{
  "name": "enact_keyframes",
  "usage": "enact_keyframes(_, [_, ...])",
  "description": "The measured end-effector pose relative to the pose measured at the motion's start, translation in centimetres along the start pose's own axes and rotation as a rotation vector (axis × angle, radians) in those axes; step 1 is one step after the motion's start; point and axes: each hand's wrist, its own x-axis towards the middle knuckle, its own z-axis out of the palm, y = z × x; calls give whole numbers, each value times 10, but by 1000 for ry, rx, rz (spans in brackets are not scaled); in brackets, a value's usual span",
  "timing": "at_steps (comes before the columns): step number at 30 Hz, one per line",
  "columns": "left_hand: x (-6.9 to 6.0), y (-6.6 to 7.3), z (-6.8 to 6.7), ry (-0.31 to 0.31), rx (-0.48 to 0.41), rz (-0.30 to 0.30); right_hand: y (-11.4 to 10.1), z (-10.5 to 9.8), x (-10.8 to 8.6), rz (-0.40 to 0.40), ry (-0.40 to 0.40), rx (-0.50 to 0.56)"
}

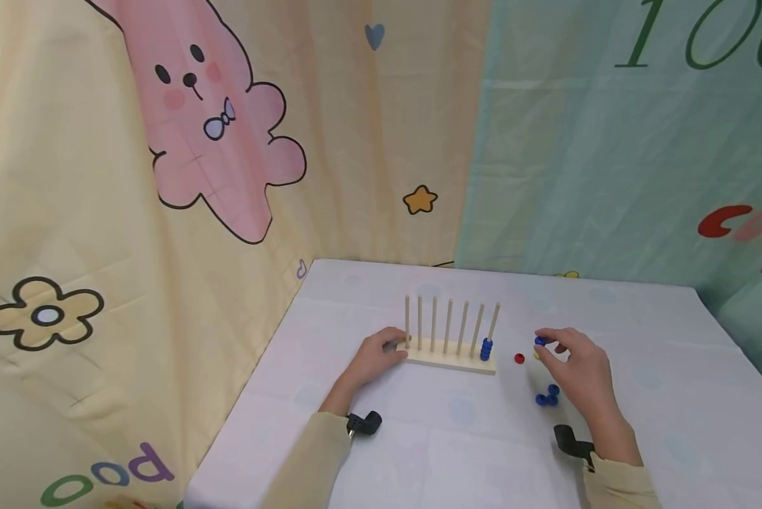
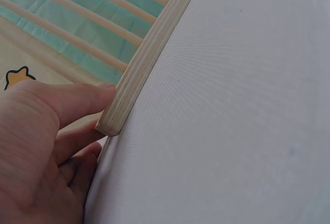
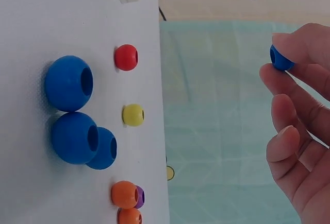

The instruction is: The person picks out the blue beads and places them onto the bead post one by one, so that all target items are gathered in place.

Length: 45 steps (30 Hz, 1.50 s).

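Note:
A wooden peg stand point(image 1: 451, 360) with a row of upright pegs sits mid-table. My left hand point(image 1: 376, 353) grips its left end; the left wrist view shows the thumb on the near side of the wooden base point(image 2: 138, 80) and fingers round the end. Several blue beads point(image 1: 485, 350) are stacked on the rightmost peg. To the right of the stand, my right hand point(image 1: 581, 371) pinches a blue bead point(image 3: 280, 58) between thumb and index finger, held above the table. The other fingers of that hand are loosely bent.
Three loose blue beads point(image 3: 68, 84) lie on the white-covered table point(image 1: 444, 438) below the right hand. A red bead point(image 3: 126, 57), a yellow bead point(image 3: 133, 115), two orange beads point(image 3: 125, 194) and a purple bead point(image 3: 141, 197) also lie there. Patterned curtains point(image 1: 381, 141) hang behind.

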Motion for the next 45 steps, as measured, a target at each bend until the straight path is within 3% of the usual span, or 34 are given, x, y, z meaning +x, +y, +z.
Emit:
enact_keyframes(8, [2,1,1,16,4,22,-10,-9,12,-55,26,10])
enact_keyframes(24, [4,2,1,5,15,6,-43,-21,34,-62,51,54])
enact_keyframes(35, [0,2,0,2,10,-14,-57,-20,39,-64,61,94])
enact_keyframes(45, [-1,2,0,15,11,14,-66,-16,45,-59,41,111])
